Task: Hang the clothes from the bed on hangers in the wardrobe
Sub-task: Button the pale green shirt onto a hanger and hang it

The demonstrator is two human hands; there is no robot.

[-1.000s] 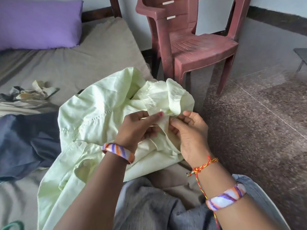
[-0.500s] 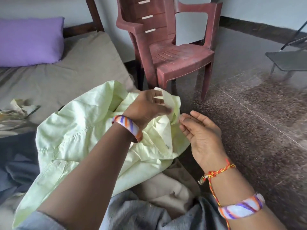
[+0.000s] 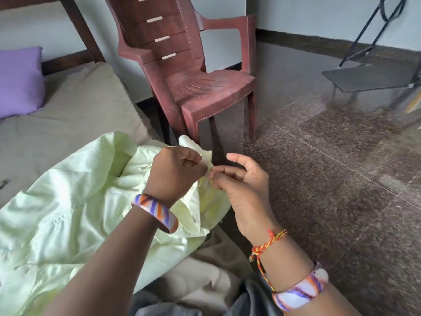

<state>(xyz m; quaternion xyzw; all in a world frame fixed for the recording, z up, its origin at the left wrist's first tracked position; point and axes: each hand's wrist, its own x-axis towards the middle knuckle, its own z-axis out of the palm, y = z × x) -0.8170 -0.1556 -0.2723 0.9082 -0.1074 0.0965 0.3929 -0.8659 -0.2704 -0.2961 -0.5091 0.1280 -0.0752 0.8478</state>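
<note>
Head view. One pale green garment [image 3: 68, 215] lay crumpled across the bed [image 3: 75, 115], its long axis running from 8 o'clock up toward 2 o'clock, the gathered end lifted just past the bed's edge. The left hand [image 3: 175, 174], fingers curled into a fist, gripped that raised end. The right hand [image 3: 241, 185] sat just beside it at 3 o'clock, thumb and forefinger pinching a fold of the same cloth, the remaining fingers loosely curled. Two striped bangles were counted, one on each wrist, and one red-and-yellow thread on the right wrist. One maroon plastic chair [image 3: 205, 87] stood at 12 o'clock on the floor. One purple pillow [image 3: 18, 83] lay at 10 o'clock.
</note>
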